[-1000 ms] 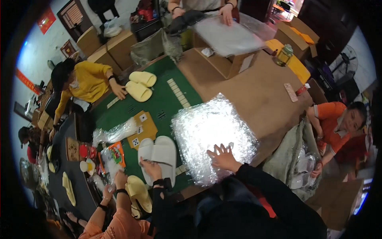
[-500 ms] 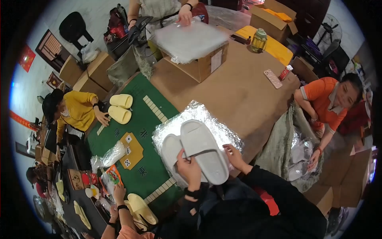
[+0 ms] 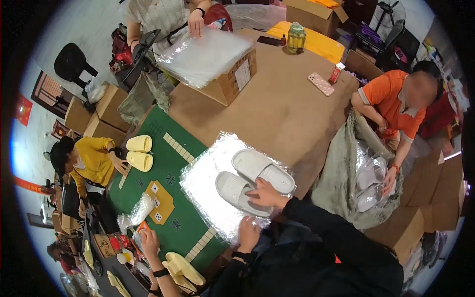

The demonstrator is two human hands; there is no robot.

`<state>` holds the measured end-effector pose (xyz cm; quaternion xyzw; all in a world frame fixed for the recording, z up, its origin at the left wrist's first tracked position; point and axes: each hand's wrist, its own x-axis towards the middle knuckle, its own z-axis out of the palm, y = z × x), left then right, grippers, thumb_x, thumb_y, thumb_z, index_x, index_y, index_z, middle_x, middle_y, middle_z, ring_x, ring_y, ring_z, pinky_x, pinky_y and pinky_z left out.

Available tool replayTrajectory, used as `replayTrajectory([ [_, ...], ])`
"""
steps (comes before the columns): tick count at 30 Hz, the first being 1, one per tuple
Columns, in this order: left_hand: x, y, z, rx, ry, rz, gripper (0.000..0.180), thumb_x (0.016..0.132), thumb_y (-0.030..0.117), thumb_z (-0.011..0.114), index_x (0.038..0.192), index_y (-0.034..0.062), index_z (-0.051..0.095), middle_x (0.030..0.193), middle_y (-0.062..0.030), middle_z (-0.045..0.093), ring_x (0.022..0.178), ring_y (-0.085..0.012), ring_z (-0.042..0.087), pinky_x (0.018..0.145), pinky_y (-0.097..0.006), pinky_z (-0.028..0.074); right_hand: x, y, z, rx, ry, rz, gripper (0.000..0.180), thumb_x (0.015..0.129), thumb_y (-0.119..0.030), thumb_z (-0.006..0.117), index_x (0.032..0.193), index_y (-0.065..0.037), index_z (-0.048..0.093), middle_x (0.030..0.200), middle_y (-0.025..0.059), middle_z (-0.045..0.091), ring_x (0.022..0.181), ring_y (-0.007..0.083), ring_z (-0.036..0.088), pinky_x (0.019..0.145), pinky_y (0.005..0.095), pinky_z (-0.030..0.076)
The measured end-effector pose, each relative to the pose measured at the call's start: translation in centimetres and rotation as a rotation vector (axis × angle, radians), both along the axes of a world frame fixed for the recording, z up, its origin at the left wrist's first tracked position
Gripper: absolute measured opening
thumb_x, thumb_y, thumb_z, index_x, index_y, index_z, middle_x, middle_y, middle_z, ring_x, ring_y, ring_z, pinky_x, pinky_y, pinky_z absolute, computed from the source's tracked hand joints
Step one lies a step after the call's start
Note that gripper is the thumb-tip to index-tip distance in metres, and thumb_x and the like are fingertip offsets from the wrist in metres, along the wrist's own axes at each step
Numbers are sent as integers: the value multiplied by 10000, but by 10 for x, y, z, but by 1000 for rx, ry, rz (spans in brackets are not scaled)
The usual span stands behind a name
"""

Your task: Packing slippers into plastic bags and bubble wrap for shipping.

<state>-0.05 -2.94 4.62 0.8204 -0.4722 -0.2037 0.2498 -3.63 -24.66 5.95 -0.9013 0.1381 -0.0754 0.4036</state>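
Note:
A pair of pale grey slide sandals lies side by side on a stack of clear, shiny plastic bags. The farther slide is free of my hands. My right hand reaches over the nearer slide, its fingers on the strap and inner side; their grip is partly hidden. At the stack's near edge, my left hand rests with fingers stretched out on the plastic, holding no slide.
Left of the stack lies a green mat with yellow slides. Co-workers sit left and right; another stands behind a box of plastic sheets. A sack of wrapped slides stands at right. A phone and jar sit farther back.
The grey slides have come down from my hands onto the plastic stack and turned. My left hand has let go and moved to the stack's near edge; my right hand has moved onto the nearer slide.

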Motion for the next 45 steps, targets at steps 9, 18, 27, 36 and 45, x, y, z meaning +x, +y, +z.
replayTrajectory([
  [9,-3,17,4,241,-279,-139,412,770,144,590,1166,51,523,1268,-190,428,1121,-342,453,912,-421,387,-29,-31,7,81,-55,-156,264,768,-274,584,946,-84,627,857,134,603,922,343,490,769,443,410],
  [18,20,14,0,89,-352,-187,223,773,166,554,952,42,601,1067,-145,534,1025,-316,483,835,-423,401,-156,-52,73,478,319,317,339,813,-281,613,1018,-12,589,795,127,543,771,196,517,698,316,417],
  [27,39,-36,30,-120,-359,44,183,864,116,520,991,18,608,881,-119,623,810,-274,564,706,-347,470,-150,-35,91,973,355,430,243,819,-137,585,1025,-11,611,749,14,574,710,68,466,642,255,396],
  [36,32,-56,82,-338,-324,126,263,834,83,536,1087,34,590,1007,-156,592,917,-343,537,828,-427,418,-135,-31,71,137,222,164,222,792,-268,540,935,-136,648,841,114,553,931,309,479,757,445,391],
  [45,-8,-70,102,-186,-234,51,290,857,218,554,1137,250,620,1311,-60,454,1283,-350,297,1025,-619,98,-92,-1,68,-181,121,125,294,784,-247,586,1051,-124,593,870,108,573,927,313,496,720,432,401],
])
